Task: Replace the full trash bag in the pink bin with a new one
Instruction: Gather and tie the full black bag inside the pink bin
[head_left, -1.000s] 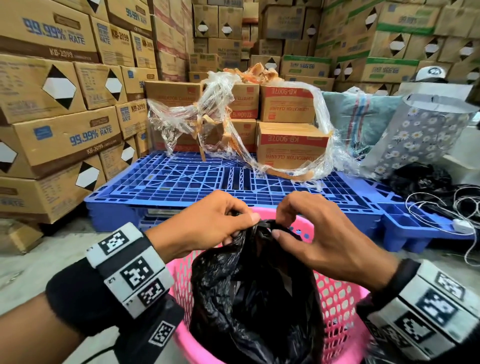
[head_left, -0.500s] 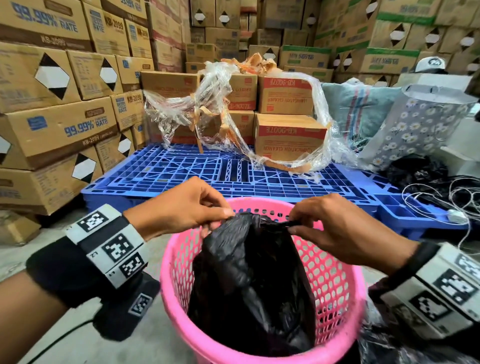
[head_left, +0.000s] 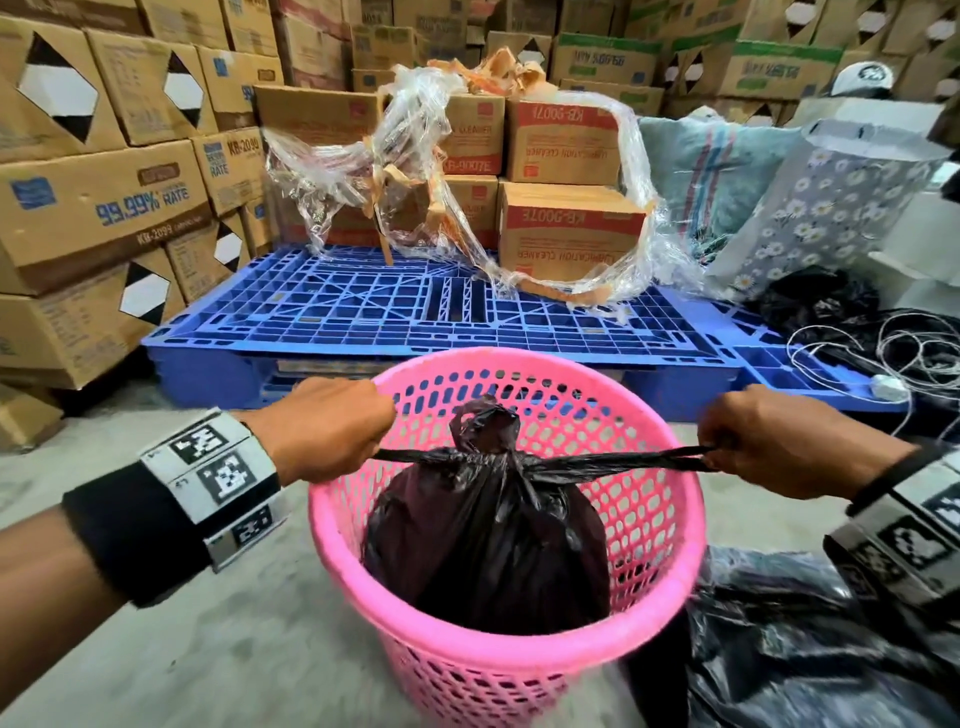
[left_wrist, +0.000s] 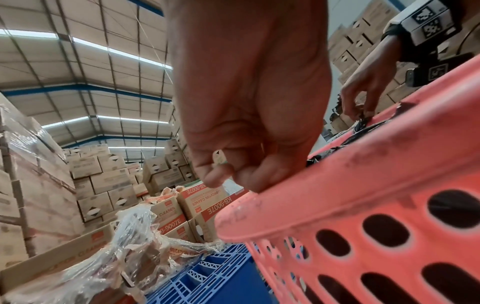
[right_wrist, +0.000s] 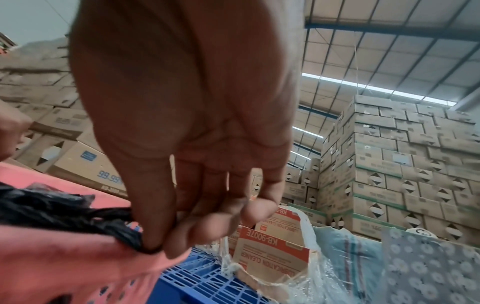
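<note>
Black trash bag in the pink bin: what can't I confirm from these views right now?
- Contents of the black trash bag: opaque plastic hides them in the head view.
- Left hand grip on the bag's strip: curled fingers cover it; in the left wrist view the pink bin rim blocks it.
- Black plastic beside the bin: cut off by the frame edge, so new bag or not is unclear.

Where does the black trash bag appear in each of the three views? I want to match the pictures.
Head: black trash bag at lower centre, inside the pink bin, its ends pulled apart by left hand and right hand.
Left wrist: only thin strips at right, above the rim.
Right wrist: twisted end at lower left, pinched.
Shared landmark: the KB-9007E carton.
</note>
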